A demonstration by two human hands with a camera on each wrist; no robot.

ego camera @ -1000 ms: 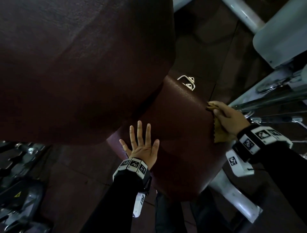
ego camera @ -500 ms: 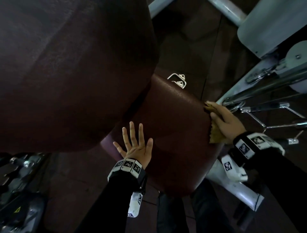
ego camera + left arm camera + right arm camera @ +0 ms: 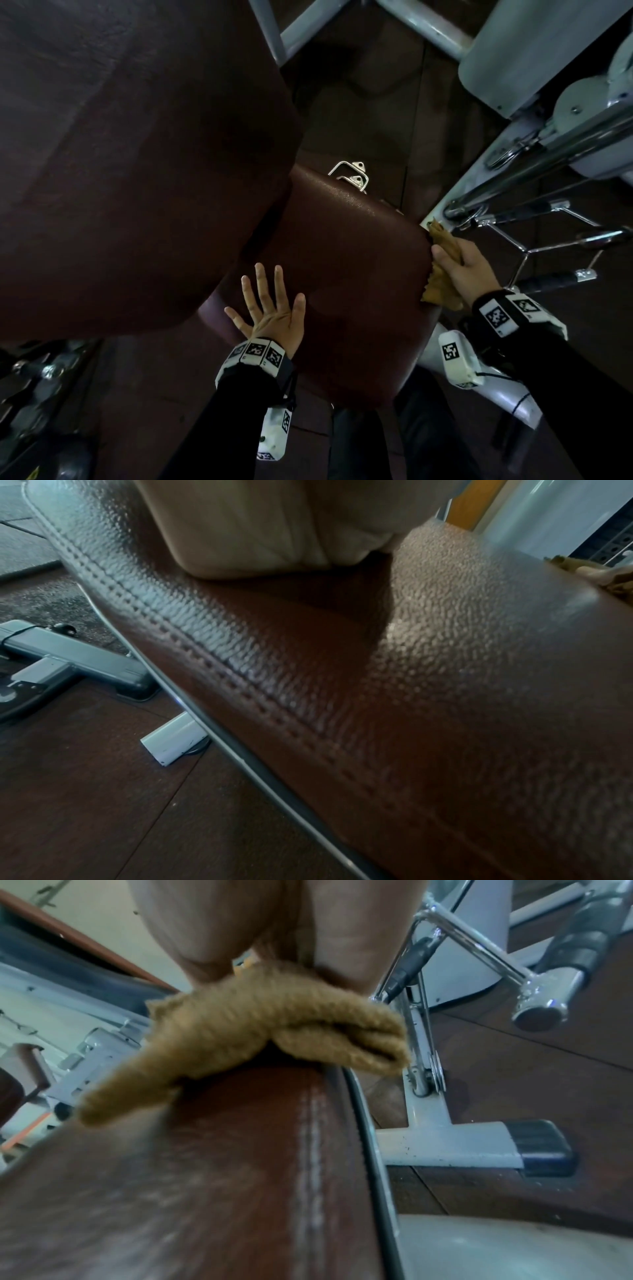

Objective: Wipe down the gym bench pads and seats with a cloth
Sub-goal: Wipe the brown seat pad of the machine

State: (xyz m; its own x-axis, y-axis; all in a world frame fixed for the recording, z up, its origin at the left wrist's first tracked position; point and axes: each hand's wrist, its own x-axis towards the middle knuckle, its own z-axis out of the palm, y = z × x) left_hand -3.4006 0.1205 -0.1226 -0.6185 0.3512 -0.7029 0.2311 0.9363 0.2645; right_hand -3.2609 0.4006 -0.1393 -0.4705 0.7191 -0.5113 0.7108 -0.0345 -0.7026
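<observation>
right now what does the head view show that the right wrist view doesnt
Only the head view shows the left hand lying flat with fingers spread on the brown seat, the big back pad above it, and the metal bracket at the seat's far end. Only the right wrist view shows the seat's side seam close up and the frame's black-capped foot on the floor. Both show the right hand gripping the tan cloth against the seat's right edge.

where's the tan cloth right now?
In the head view, the tan knitted cloth is bunched under the right hand, pressed against the right edge of the brown leather seat pad, beside the chrome handle bars.
</observation>
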